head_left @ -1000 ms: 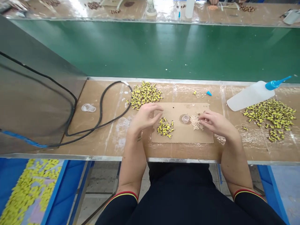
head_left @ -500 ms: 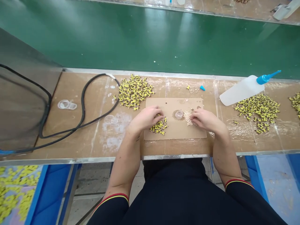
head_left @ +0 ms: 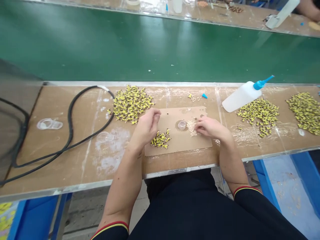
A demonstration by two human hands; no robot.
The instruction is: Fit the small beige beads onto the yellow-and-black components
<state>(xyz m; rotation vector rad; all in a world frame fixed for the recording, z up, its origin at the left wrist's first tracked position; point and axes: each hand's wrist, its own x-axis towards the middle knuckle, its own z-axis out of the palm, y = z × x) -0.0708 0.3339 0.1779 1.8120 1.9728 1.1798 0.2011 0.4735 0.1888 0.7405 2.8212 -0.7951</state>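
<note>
Head view: one cardboard sheet (head_left: 175, 143) holds one small clear dish (head_left: 182, 125), one pale-piece pile (head_left: 192, 128) right of it, and one small yellow-brown pile (head_left: 161, 139) at left. Left hand (head_left: 147, 125), fingers curled, is beside the small yellow-brown pile; right hand (head_left: 206, 127) has fingertips pinched at the pale-piece pile; can't tell if either grips anything. Three bigger yellow-brown piles (head_left: 132, 104) and one white bottle (head_left: 241, 96) lie beyond the sheet.

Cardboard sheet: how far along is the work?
Partway, I'd judge. Done: possibly the small yellow pile; pieces too tiny to confirm. In hand: right hand at the pale bits, left hand beside the yellow pile; any grip unclear. To go: probably the pale bits heaped on the cardboard sheet.
</note>
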